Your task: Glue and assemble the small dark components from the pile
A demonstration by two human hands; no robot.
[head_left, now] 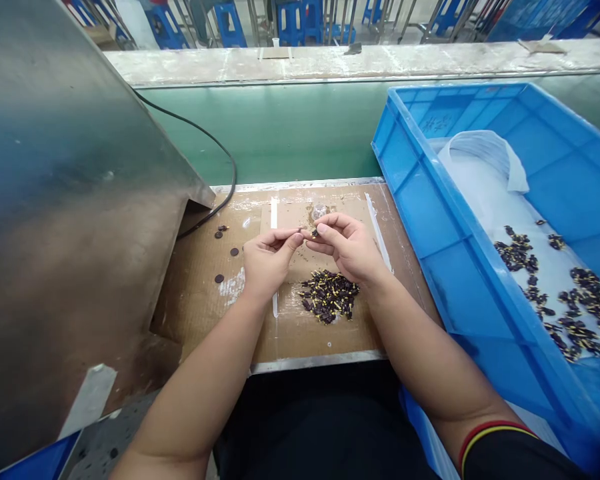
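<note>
Near the middle of the board, my two hands meet tip to tip. My right hand [351,248] pinches a small dark piece with yellow on it [315,233] between thumb and fingers. Thumb and forefinger of my left hand [270,259] are pressed together just left of that piece; what they hold, if anything, is too small to make out. Below the hands lies a pile of small dark brown and yellow pieces [330,297]. A small clear container [319,211] stands behind my fingers, partly hidden by my right hand.
Dark round discs [219,279] lie on the cardboard-covered surface [300,343] at left. A large metal housing [70,220] fills the left side, with a black cable [215,130] beside it. On the right, a blue crate [433,213] holds more dark pieces [595,307] on white sheeting. Behind runs a green belt [290,127].
</note>
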